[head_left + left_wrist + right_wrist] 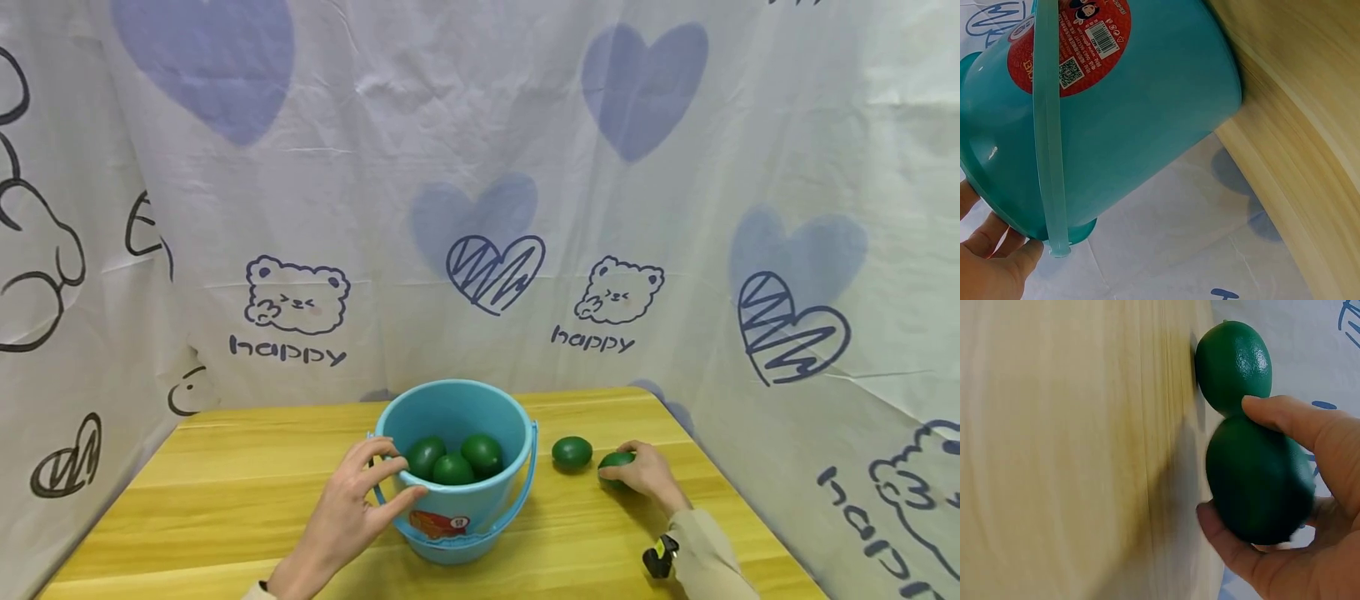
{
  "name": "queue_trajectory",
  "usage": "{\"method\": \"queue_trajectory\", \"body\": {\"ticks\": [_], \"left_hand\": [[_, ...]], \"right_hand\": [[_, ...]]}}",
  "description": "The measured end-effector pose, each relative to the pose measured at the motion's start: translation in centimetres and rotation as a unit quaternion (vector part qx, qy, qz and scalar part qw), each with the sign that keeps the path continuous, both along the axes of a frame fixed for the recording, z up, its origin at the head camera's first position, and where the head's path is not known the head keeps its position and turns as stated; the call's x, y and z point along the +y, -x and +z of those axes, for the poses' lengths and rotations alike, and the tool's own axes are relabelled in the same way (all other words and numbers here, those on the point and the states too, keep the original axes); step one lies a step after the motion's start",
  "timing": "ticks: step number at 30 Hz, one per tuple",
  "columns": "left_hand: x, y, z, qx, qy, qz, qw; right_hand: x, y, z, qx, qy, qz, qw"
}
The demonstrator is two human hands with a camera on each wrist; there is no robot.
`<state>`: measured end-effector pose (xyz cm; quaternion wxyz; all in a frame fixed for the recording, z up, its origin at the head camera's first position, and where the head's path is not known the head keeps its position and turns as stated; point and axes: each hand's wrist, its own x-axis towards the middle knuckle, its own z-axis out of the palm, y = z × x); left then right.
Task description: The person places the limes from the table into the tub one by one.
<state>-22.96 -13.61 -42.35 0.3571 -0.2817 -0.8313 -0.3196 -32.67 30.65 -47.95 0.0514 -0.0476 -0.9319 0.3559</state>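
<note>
A light blue bucket [491, 502] stands upright on the table, with several dark green limes [481, 454] inside. My left hand [341, 508] holds the bucket's rim at its left side, thumb in front and fingers over the edge. In the left wrist view, the fingertips meet the rim beside the end of the blue handle [1050, 144]. To the right of the bucket, my right hand [651, 473] pinches a lime [1257, 478] between thumb and fingers, at the tabletop. Another lime [572, 452] lies on the table just left of that hand.
The yellow wood-grain table [247, 483] runs under everything. A white cloth [420, 333] printed with hearts and bears hangs behind it and along both sides. A red label [1100, 44] is on the bucket's outer wall.
</note>
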Motion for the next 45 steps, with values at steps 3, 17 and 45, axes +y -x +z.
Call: {"method": "queue_trajectory", "body": {"ticks": [3,17,45], "left_hand": [[0.0,0.0,0.0,-0.004,-0.002,0.0,1.0],[-0.2,0.2,-0.1,0.007,-0.006,-0.001,1.0],[-0.2,0.1,-0.1,-0.005,-0.005,0.004,1.0]], "right_hand": [[-0.2,-0.1,0.1,0.012,0.01,-0.003,1.0],[-1.4,0.3,1.8,0.06,0.073,-0.011,0.995],[-6.3,-0.5,5.6,0.075,0.147,0.034,0.986]]}}
